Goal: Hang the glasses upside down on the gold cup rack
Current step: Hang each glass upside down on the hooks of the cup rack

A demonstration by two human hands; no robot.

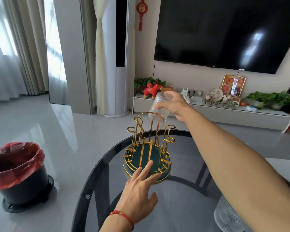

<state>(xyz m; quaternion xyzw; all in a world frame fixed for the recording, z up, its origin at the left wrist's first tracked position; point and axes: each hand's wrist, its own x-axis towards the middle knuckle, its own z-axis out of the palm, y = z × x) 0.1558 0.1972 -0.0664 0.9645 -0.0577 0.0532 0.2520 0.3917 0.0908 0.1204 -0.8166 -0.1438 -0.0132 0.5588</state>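
The gold cup rack with a dark green round base stands on the glass table. Its prongs carry no glasses. My right hand grips a ribbed clear glass, held upside down and tilted just above the rack's far top loop. My left hand rests flat with spread fingers against the near rim of the rack's base. Another ribbed glass is partly visible at the bottom right, below my right forearm.
A black bin with a red bag stands on the floor to the left. A low TV cabinet with plants and ornaments runs along the far wall under a large dark TV.
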